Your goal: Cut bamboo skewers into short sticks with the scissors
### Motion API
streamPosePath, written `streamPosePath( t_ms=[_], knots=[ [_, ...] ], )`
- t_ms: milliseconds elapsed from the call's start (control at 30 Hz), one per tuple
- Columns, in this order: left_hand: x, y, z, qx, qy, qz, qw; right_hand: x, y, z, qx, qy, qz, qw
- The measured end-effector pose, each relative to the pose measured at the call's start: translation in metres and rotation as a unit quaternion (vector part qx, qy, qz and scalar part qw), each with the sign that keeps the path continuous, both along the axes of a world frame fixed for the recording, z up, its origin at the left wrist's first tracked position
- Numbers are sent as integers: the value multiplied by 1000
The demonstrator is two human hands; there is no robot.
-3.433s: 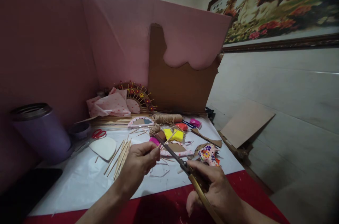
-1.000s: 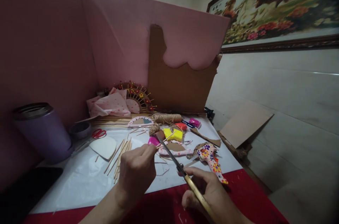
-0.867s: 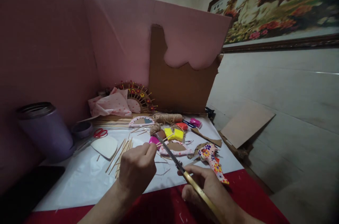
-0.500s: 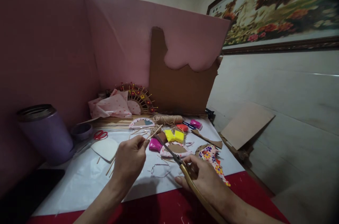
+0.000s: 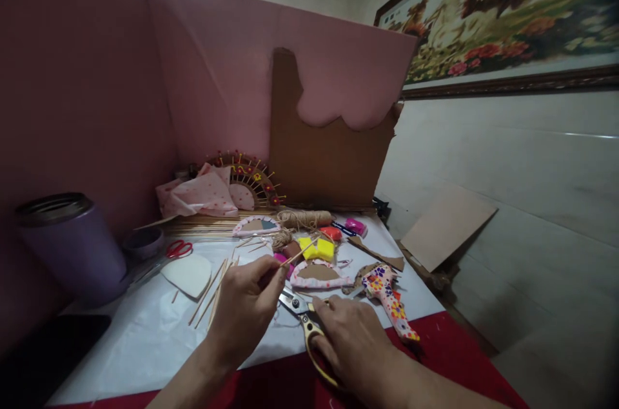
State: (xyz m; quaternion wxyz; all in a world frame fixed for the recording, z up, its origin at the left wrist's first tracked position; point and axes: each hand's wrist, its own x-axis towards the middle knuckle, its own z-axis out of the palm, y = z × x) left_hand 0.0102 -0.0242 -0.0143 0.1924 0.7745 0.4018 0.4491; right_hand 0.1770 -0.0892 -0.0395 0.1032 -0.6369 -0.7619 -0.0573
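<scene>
Between the fingertips of my left hand (image 5: 251, 299) is a thin wooden stick (image 5: 300, 253), its free end pointing up and to the right over the yellow packets (image 5: 316, 248). My right hand (image 5: 345, 328) has its fingers at the gold-handled scissors (image 5: 309, 325), which lie low above the white sheet with the blades toward my left hand. The blade tips are hidden behind that hand. Several more sticks (image 5: 207, 296) lie left of my left wrist. Just beyond the scissors is a half-round cardboard piece (image 5: 316, 272) with a pink-and-white cloth rim.
A purple tumbler (image 5: 72, 248) and red-handled scissors (image 5: 178, 249) stand or lie at left. Farther back are a twine roll (image 5: 304, 220), a decorated fan-shaped piece (image 5: 251, 180) and pink cloth (image 5: 198, 193). A flower-patterned glue gun (image 5: 391, 299) lies at right. Pink and brown cardboard (image 5: 329, 164) walls the back.
The scissors have swung from pointing up and away to lying flatter, blades to the left. My left hand has shifted slightly right, and its stick now reaches farther right. More sticks show at left.
</scene>
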Motion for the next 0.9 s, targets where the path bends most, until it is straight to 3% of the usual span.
streamPosePath(
  t_ms=[100,167,233,333,500,900],
  knots=[
    [0,-2,-5,119,45,-1,992,4,-3,21,157,20,50,986],
    [0,-3,-9,190,65,-4,980,7,-4,38,300,70,91,947],
    [1,-3,-11,241,80,-7,967,10,-3,52,368,58,111,921],
    [4,-4,-11,292,95,0,952,11,4,60,360,20,135,923],
    [5,-8,-9,334,123,14,934,13,10,54,339,9,146,929],
    [4,-9,-10,329,145,31,933,14,10,56,324,1,154,933]
  ],
)
